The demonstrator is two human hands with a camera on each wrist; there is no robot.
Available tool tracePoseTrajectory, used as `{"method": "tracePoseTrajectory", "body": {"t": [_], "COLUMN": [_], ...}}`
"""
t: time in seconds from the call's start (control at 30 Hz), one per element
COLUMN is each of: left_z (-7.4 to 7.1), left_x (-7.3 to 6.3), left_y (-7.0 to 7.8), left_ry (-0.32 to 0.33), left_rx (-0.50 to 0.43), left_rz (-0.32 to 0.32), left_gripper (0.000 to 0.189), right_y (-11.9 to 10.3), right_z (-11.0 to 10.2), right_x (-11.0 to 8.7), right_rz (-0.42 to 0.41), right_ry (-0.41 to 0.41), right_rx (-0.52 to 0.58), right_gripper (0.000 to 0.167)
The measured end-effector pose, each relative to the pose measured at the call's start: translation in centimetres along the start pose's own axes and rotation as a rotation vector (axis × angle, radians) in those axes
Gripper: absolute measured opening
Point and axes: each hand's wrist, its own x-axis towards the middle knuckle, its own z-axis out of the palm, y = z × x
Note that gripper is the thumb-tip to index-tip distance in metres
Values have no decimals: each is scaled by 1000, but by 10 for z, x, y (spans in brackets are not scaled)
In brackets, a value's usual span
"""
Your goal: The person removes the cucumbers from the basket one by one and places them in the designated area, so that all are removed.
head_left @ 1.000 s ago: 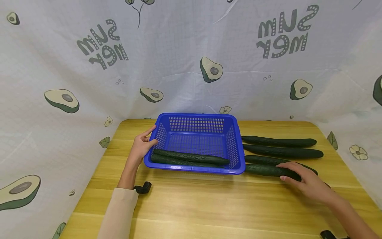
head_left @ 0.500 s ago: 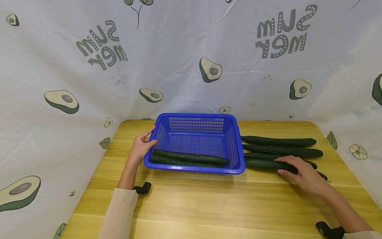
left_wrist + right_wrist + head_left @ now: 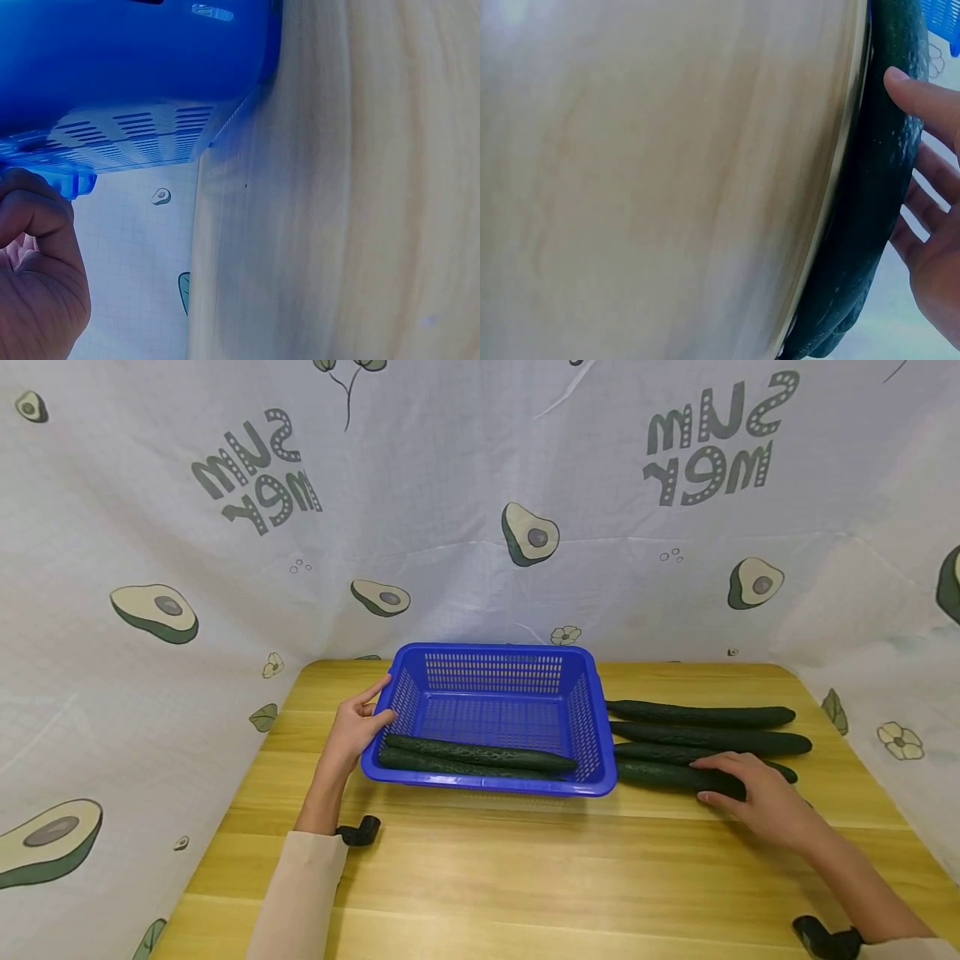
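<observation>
A blue plastic basket [image 3: 491, 788] stands at the middle of the table with two cucumbers [image 3: 480, 753] lying along its near side. My left hand [image 3: 352, 731] grips the basket's left rim, thumb on the inside; the left wrist view shows curled fingers [image 3: 37, 214] beside the basket wall [image 3: 150, 67]. At the right, my right hand [image 3: 765, 802] holds the nearest cucumber [image 3: 652, 774] from above, thumb on the near side and fingers across to the far side. In the right wrist view the thumb [image 3: 915, 90] lies against that dark green cucumber [image 3: 874, 165].
Behind the held cucumber lie further cucumbers, one close against it [image 3: 660, 752], another farther back [image 3: 720, 739] and a third at the rear [image 3: 705, 716]. Their left ends reach the basket's right side. A printed cloth [image 3: 450, 527] hangs behind the wooden table [image 3: 525, 877].
My right hand and the nearest cucumber have shifted slightly away from me, closer to the cucumber behind, mostly in the first half second. The left hand and basket have stayed put.
</observation>
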Motion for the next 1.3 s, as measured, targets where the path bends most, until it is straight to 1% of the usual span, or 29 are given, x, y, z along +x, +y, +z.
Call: {"method": "tracePoseTrajectory", "body": {"t": [0.2,0.3,0.37,0.53,0.63,0.73,0.8,0.87,1.0,1.07,1.13,1.23,1.3], "left_z": [0,0,0,-1,-1,-1,0,0,0,0,-1,-1,-1], "left_x": [1,2,3,3,3,2,1,1,1,1,1,1,0], "left_y": [0,0,0,0,0,-1,-1,-1,-2,-2,-1,-1,-1], "left_ry": [-3,-3,-4,-9,-8,-5,-6,-7,-8,-8,-10,-9,-7], "left_rx": [0,-4,-5,-5,-2,4,5,2,-2,0,3,1,4], "left_rz": [-1,-3,-6,-7,-1,3,3,2,7,14,21,24,22], "left_gripper": [70,69,69,70,70,69,69,70,70,69,70,70,70], "right_y": [-2,-1,0,2,3,4,3,2,-1,-2,-3,-6,-9], "right_z": [-5,-6,-6,-5,-2,1,2,2,-1,-2,-3,-4,-6], "right_x": [0,-1,-2,-3,-2,-1,-1,-1,-1,-1,-1,1,5], "right_rz": [41,44,35,-28,-62,-72,-64,-42,9,30,45,64,56], "right_ry": [-40,-55,-60,-20,21,56,62,50,6,-3,0,25,46], "right_rx": [70,73,53,-19,-24,-39,-49,-41,16,43,70,86,100], "right_gripper": [46,45,43,37,38,38,38,38,38,38,37,35,34]}}
